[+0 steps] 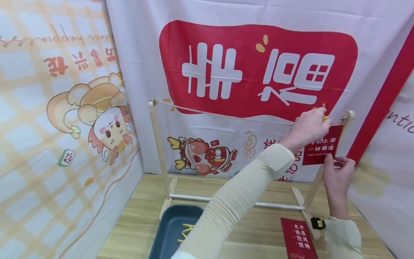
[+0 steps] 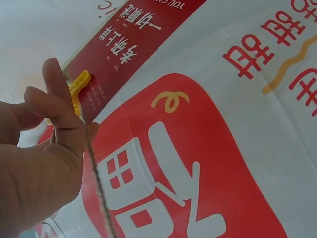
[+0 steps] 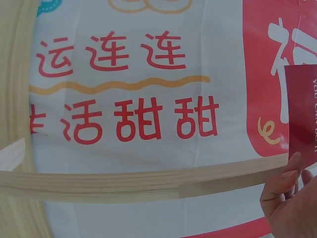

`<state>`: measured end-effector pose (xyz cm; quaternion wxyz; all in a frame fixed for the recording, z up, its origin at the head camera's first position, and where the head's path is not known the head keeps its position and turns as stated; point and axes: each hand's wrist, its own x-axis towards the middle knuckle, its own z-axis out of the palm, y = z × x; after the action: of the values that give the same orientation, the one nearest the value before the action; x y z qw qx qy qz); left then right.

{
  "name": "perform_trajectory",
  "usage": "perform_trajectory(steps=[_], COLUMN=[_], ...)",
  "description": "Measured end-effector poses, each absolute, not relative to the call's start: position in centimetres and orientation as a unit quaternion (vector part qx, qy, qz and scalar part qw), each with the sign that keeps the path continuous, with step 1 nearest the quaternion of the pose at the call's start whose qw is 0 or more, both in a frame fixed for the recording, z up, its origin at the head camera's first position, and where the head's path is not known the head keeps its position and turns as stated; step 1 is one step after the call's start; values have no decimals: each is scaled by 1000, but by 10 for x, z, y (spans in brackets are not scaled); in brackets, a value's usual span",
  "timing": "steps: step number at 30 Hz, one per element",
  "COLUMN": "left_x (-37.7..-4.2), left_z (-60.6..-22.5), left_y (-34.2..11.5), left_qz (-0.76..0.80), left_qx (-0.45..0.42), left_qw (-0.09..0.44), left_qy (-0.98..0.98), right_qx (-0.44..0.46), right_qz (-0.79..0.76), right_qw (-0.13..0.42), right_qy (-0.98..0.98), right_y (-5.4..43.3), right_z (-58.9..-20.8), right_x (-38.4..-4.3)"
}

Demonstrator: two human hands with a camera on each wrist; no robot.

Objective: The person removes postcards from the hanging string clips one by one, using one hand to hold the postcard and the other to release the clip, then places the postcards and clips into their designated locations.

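Where the left hand [image 1: 307, 126] reaches up to the string [image 1: 226, 116], its fingers [image 2: 54, 111] pinch a yellow clip [image 2: 78, 89] against the top edge of a red card [image 1: 320, 149]. The right hand [image 1: 337, 172] grips the card's lower corner, just beside the right wooden post [image 1: 326, 163]. The card hangs close in front of the printed backdrop [image 1: 258, 68], near the string's right end, so most of the string toward the left post [image 1: 159, 151] runs bare. It is dark red with white lettering. Below, on the wooden surface [image 1: 265, 230], lie a second red card [image 1: 297, 239] and a blue tray [image 1: 171, 230].
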<state>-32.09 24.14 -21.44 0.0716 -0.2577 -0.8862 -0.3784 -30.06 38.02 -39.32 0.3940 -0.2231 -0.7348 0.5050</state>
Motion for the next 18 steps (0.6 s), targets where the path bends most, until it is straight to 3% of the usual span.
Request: perform_trajectory(steps=[18], left_x=[-327], left_z=[-220], left_y=[241], left_qz=[-430], left_qx=[-228], left_qw=[65], left_qy=[-871], right_qx=[-213], right_qz=[490], right_qw=[449], right_qy=[-716], right_y=[375], right_z=[-391], right_x=[-305])
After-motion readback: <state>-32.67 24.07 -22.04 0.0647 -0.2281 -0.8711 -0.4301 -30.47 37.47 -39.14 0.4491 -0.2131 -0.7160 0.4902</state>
